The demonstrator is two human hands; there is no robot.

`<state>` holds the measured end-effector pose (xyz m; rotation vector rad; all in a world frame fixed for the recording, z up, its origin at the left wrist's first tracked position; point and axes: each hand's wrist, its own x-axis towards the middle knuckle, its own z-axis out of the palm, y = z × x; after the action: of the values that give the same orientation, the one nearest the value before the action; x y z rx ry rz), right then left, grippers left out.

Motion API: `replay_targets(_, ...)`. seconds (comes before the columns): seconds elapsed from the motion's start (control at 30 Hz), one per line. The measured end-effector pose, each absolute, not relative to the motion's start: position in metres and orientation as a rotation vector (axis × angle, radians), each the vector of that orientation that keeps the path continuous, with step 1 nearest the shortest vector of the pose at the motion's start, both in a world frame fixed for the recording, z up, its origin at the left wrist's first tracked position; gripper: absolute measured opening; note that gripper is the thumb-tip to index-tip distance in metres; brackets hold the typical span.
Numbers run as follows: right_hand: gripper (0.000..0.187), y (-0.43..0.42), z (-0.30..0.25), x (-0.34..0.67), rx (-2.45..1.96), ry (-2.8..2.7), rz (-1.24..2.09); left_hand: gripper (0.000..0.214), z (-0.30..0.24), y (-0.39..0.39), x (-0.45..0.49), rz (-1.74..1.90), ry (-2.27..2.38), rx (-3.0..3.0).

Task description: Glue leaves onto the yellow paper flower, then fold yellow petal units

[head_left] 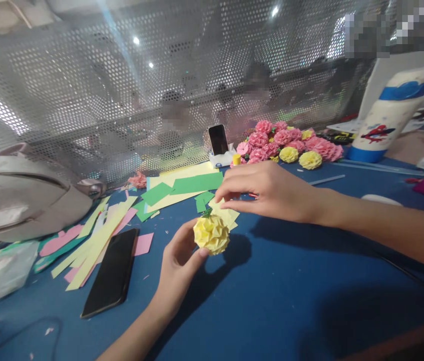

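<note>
My left hand [182,258] is closed around a yellow paper flower ball [212,234], its thumb at the front. A small tuft of green paper [207,213] shows at the ball's top. Just above and to the right, my right hand [260,188] has its thumb and fingers drawn together. Whatever lies between those fingertips, if anything, I cannot make out. Pale yellow paper pieces [227,216] lie on the table behind the ball, below my right fingertips. A thin red and silver item, partly hidden, shows under the right palm.
Green paper strips [197,183] and yellow strips [101,243] lie behind and left, beside a black phone [110,273]. Pink paper flowers [260,140], a small upright phone [218,139] and a bottle [388,120] stand along the back. A bag [27,193] sits at left, before a perforated screen [122,100].
</note>
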<state>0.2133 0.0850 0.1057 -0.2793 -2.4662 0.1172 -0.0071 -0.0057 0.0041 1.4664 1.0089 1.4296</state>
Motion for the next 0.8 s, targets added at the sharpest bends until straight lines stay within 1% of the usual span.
replay_targets(0.2,0.016,0.0885,0.1028,0.2146,-0.249,-2.54,-0.15,0.046,0.0026,-0.0048,-0.0069,1.432,1.024,1.459)
replay_targets(0.3,0.015,0.0886,0.1009,0.213,-0.273,-2.51,-0.137,0.045,0.0029,-0.0051,-0.0061,1.434,1.024,1.453)
replay_targets(0.37,0.011,0.0883,0.1011,0.2112,-0.324,-2.462,0.025,0.046,0.0035,-0.0056,-0.0057,1.436,1.02,1.45)
replay_targets(0.47,0.005,0.0872,0.1043,0.2081,-0.423,-2.323,0.461,0.045,0.0041,-0.0063,-0.0056,1.434,1.014,1.447)
replay_targets(0.57,0.014,0.0867,0.1078,0.2061,-0.445,-2.151,0.961,0.045,0.0036,-0.0064,-0.006,1.428,1.006,1.448)
replay_targets(0.63,0.019,0.0879,0.1079,0.2062,-0.414,-2.059,1.233,0.045,0.0029,-0.0061,-0.0062,1.428,1.0,1.449)
replay_targets(0.73,0.021,0.0911,0.1051,0.2072,-0.359,-1.96,1.507,0.046,0.0021,-0.0054,-0.0063,1.429,0.995,1.448)
replay_targets(0.8,0.022,0.0925,0.1036,0.2072,-0.357,-1.925,1.562,0.045,0.002,-0.0052,-0.0061,1.43,0.996,1.447)
